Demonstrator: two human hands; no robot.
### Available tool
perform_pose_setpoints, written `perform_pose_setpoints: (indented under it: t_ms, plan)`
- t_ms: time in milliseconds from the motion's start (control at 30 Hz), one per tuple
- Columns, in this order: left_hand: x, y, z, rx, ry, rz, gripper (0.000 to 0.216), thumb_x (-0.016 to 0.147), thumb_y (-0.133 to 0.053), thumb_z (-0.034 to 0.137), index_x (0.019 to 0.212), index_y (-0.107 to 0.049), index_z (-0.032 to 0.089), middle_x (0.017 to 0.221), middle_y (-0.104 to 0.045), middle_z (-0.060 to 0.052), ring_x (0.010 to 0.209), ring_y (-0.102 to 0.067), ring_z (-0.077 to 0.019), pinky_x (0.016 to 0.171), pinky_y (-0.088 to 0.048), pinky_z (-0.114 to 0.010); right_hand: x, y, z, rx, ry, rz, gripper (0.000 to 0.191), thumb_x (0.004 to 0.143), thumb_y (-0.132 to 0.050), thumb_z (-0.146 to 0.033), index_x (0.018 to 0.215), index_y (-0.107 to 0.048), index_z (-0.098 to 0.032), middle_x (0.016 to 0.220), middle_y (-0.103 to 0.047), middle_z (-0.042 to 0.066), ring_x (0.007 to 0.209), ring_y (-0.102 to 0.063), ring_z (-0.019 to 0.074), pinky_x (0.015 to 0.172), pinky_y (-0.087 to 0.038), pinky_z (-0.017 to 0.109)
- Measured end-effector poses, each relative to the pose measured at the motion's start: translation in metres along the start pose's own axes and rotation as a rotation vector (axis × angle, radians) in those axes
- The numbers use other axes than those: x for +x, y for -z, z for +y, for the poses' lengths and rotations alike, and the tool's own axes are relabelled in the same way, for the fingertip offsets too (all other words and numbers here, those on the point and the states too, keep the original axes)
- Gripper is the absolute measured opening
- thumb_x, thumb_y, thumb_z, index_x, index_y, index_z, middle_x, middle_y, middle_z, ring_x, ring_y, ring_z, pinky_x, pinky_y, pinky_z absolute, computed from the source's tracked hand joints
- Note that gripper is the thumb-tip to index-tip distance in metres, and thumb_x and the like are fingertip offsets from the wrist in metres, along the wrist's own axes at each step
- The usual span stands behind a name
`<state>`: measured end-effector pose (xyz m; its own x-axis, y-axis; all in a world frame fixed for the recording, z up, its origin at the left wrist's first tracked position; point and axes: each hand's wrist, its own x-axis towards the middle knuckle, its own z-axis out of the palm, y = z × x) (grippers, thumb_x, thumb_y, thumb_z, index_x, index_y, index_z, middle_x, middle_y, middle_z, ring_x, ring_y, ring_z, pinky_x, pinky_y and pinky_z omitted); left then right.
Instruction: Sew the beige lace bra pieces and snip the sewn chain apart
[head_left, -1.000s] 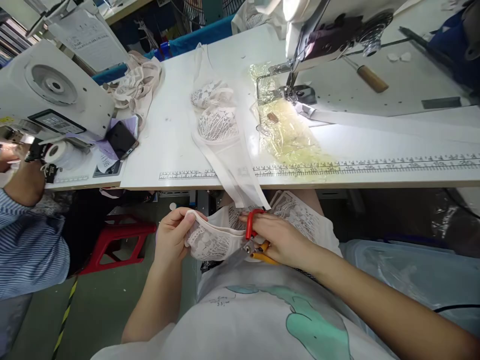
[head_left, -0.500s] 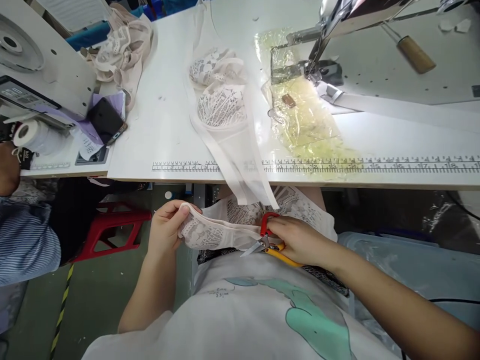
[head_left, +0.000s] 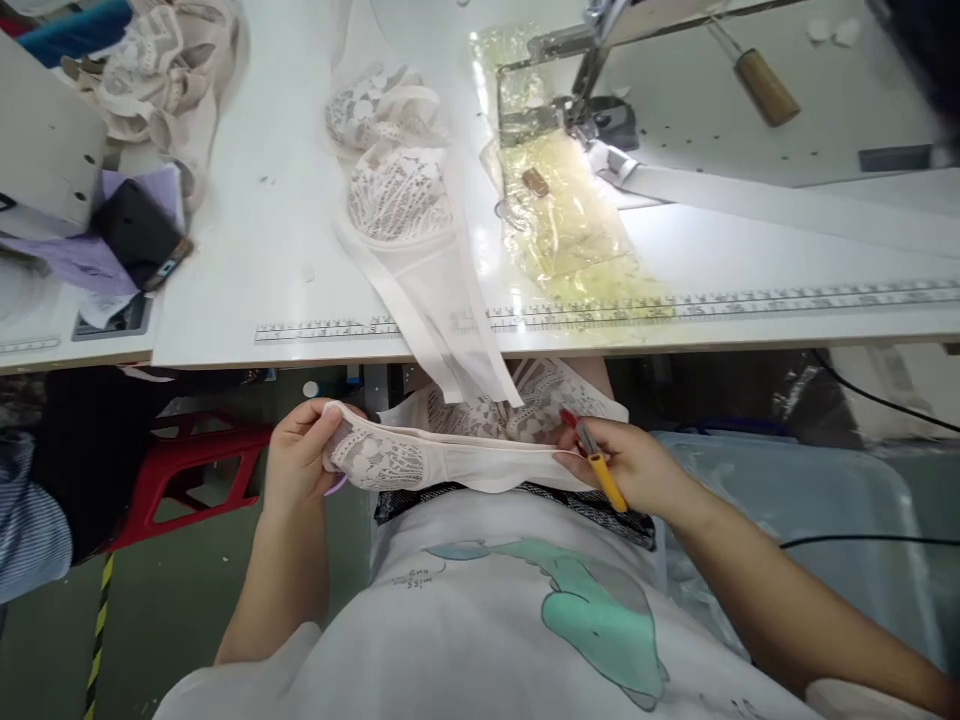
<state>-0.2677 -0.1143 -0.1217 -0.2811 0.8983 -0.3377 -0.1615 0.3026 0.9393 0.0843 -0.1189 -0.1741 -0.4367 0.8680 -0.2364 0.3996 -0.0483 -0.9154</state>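
Holding a pale lace bra (head_left: 442,463) — left fingers (head_left: 321,430) pinching its lacy end (head_left: 371,457), right fingers (head_left: 574,467) grasping plain band (head_left: 510,468) and scissors (head_left: 606,482)

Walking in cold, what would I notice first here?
Probably the pale lace bra held between the left hand and right hand, low in the middle, with red-and-yellow scissors in the right hand too. Beyond it, a second lace bra lies on the white table, its band hanging over the front edge. A red stool stands out at the picture's left.
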Motion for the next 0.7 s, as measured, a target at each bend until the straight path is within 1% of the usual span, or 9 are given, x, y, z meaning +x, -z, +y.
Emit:
perform_pose_setpoints:
  t_ms: [67, 167, 300, 400, 500, 567, 633, 700]
  plan:
    - [0.001, 0.003, -0.001, 0.017, -0.009, 0.017, 0.016, 0.067, -0.072, 0.027, 0.069, -0.064, 0.014, 0.068, -0.068, -0.005, 0.056, -0.061, -0.0156, 0.049, -0.05, -0.025, -0.005, -0.004, 0.008, 0.118, -0.052, 0.042, 0.017, 0.073, -0.065, -0.034, 0.076, -0.056, -0.019, 0.076, -0.062, 0.002, 0.069, -0.057, 0.0183, 0.06, -0.046, 0.027]
    - [0.0, 0.003, 0.004, 0.027, -0.019, 0.03, 0.017, 0.064, -0.074, 0.026, 0.068, -0.064, 0.013, 0.067, -0.069, -0.005, 0.056, -0.062, -0.0163, 0.048, -0.051, -0.024, -0.006, -0.01, 0.011, 0.184, -0.071, 0.094, 0.019, 0.072, -0.068, -0.034, 0.075, -0.056, -0.019, 0.079, -0.063, 0.003, 0.073, -0.058, 0.0185, 0.064, -0.047, 0.028]
    - [-0.008, -0.003, 0.018, 0.034, 0.005, 0.045, 0.022, 0.056, -0.08, 0.026, 0.065, -0.065, 0.013, 0.064, -0.069, -0.004, 0.055, -0.061, -0.0159, 0.046, -0.052, -0.023, -0.004, -0.016, 0.005, 0.316, -0.045, 0.18, 0.022, 0.07, -0.07, -0.034, 0.069, -0.054, -0.019, 0.078, -0.062, 0.002, 0.073, -0.057, 0.0171, 0.068, -0.047, 0.029]
    - [-0.012, -0.008, 0.024, 0.048, 0.025, 0.115, 0.03, 0.047, -0.084, 0.029, 0.061, -0.064, 0.013, 0.061, -0.067, -0.003, 0.052, -0.059, -0.015, 0.042, -0.05, -0.022, -0.004, -0.021, 0.0, 0.405, -0.017, 0.273, 0.024, 0.071, -0.069, -0.038, 0.07, -0.052, -0.02, 0.076, -0.059, 0.001, 0.074, -0.056, 0.016, 0.069, -0.047, 0.029]
    - [-0.014, -0.014, 0.029, 0.052, 0.048, 0.192, 0.035, 0.037, -0.086, 0.03, 0.057, -0.063, 0.014, 0.058, -0.066, -0.002, 0.051, -0.058, -0.0157, 0.04, -0.048, -0.022, -0.004, -0.025, -0.004, 0.458, -0.01, 0.374, 0.024, 0.072, -0.067, -0.04, 0.074, -0.052, -0.022, 0.076, -0.058, 0.0, 0.075, -0.056, 0.0152, 0.07, -0.047, 0.029]
    - [-0.015, -0.017, 0.031, 0.067, 0.069, 0.221, 0.035, 0.034, -0.086, 0.03, 0.055, -0.062, 0.014, 0.056, -0.065, -0.003, 0.051, -0.058, -0.0163, 0.038, -0.046, -0.021, -0.005, -0.027, -0.008, 0.475, -0.018, 0.425, 0.025, 0.072, -0.068, -0.04, 0.079, -0.053, -0.022, 0.077, -0.059, 0.0, 0.071, -0.056, 0.0145, 0.068, -0.048, 0.029]
    - [-0.016, -0.018, 0.032, 0.081, 0.077, 0.238, 0.034, 0.034, -0.085, 0.029, 0.054, -0.062, 0.014, 0.056, -0.065, -0.002, 0.05, -0.057, -0.0163, 0.038, -0.046, -0.022, -0.006, -0.027, -0.012, 0.48, -0.026, 0.456, 0.027, 0.071, -0.069, -0.041, 0.084, -0.054, -0.022, 0.075, -0.06, 0.0, 0.068, -0.057, 0.0147, 0.066, -0.048, 0.03]
    - [-0.017, -0.017, 0.031, 0.086, 0.07, 0.245, 0.031, 0.037, -0.083, 0.027, 0.055, -0.062, 0.014, 0.056, -0.065, -0.002, 0.049, -0.058, -0.0164, 0.04, -0.048, -0.023, -0.007, -0.027, -0.016, 0.473, -0.026, 0.476, 0.031, 0.069, -0.07, -0.044, 0.084, -0.055, -0.022, 0.073, -0.061, 0.0, 0.068, -0.058, 0.016, 0.065, -0.049, 0.031]
